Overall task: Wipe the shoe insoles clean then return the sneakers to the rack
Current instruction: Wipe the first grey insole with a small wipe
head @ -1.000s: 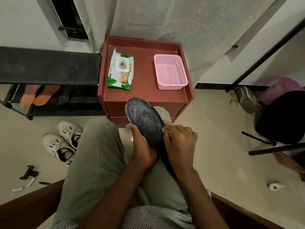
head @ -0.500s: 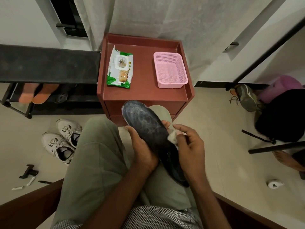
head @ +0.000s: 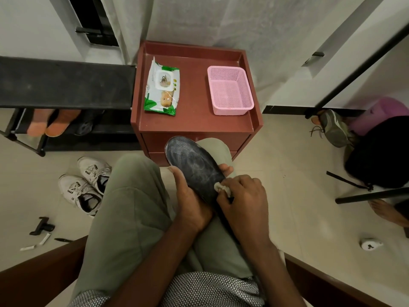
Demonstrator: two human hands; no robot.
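A dark insole (head: 192, 163) with pale smears rests over my knees, toe end pointing at the cabinet. My left hand (head: 190, 202) grips it from beneath at its left edge, fingertips showing on the right side. My right hand (head: 243, 202) is shut on a crumpled white wipe (head: 222, 187), which it presses against the insole's middle. The heel end is hidden under my hands. Two white sneakers (head: 85, 185) stand on the floor at my left, below the black shoe rack (head: 64, 84).
A red-brown cabinet (head: 194, 120) just ahead carries a pack of wet wipes (head: 161, 87) and a pink basket (head: 230, 90). Orange slippers (head: 53, 124) sit on the rack's lower shelf. Small black and white items lie on the floor at the left. Another person's foot (head: 389, 211) is at the right.
My right hand lifted off the insole half a second ago and has come back down onto its middle with the wipe. The insole has shifted slightly in my left hand.
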